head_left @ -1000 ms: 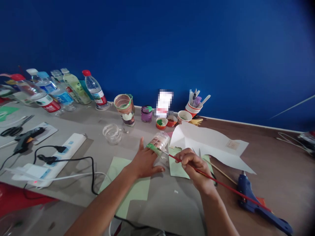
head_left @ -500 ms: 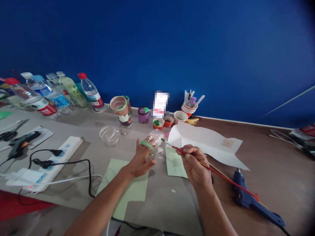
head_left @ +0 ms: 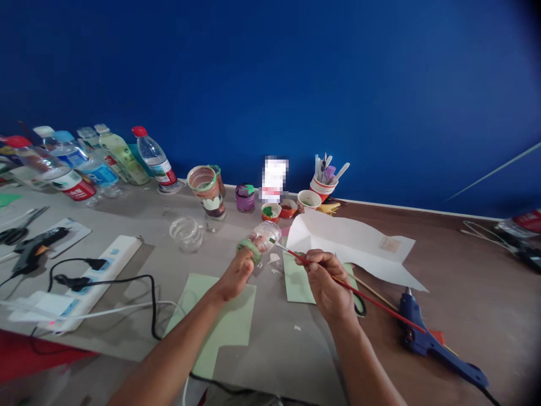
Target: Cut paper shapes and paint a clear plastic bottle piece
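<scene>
Your left hand: fingers closed on the green-rimmed end of the clear bottle piece, tilted sideways over the counter. Your right hand: fingers pinching the red paintbrush, bristles at its wall.

Clear plas. container: glossy, smooth, w/ duller green band. Brush handle: smooth, slight sheen. White sheet: matt paper, creased; glue gun: semi-matt plas.; wall: smooth, matt.

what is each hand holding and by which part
The right hand holds the red paintbrush by its handle, toward the bristle end; the left hand holds the clear plastic container at its green-painted end, exact grip hidden.
</scene>
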A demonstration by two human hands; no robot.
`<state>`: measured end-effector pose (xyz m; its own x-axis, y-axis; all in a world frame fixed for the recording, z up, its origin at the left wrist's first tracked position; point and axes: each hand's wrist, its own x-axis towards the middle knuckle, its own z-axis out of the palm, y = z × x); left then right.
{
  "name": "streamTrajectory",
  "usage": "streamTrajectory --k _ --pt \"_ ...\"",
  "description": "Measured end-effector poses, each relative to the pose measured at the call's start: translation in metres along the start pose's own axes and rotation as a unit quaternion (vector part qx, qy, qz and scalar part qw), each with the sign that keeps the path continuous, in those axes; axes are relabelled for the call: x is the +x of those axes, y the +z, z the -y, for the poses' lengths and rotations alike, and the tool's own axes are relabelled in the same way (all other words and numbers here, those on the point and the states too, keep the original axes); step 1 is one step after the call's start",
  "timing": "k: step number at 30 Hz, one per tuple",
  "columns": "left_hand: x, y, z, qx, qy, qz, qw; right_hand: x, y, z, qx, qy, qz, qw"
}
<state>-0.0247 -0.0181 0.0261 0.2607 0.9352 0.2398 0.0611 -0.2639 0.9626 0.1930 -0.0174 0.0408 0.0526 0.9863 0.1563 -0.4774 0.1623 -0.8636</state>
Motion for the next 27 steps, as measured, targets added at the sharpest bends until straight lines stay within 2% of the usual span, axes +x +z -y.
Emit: streamTrajectory --k 5,10,20,27 --pt "0.004 0.004 0.005 -0.209 -0.032 -0.035 0.977 -0.002 0.002 -0.001 0.019 0.016 0.005 1.000" --pt "0.010 0.008 -0.004 -0.327 -0.060 -0.064 0.941 -0.002 0.003 0.000 0.039 0.029 0.007 0.999" --pt "0.014 0.008 -0.017 -0.438 -0.086 -0.062 0.892 -0.004 0.002 -0.002 0.032 0.038 0.022 0.999" --pt "0.014 0.007 -0.016 -0.452 -0.104 -0.070 0.883 -0.004 0.001 -0.004 0.001 0.010 0.036 0.999"
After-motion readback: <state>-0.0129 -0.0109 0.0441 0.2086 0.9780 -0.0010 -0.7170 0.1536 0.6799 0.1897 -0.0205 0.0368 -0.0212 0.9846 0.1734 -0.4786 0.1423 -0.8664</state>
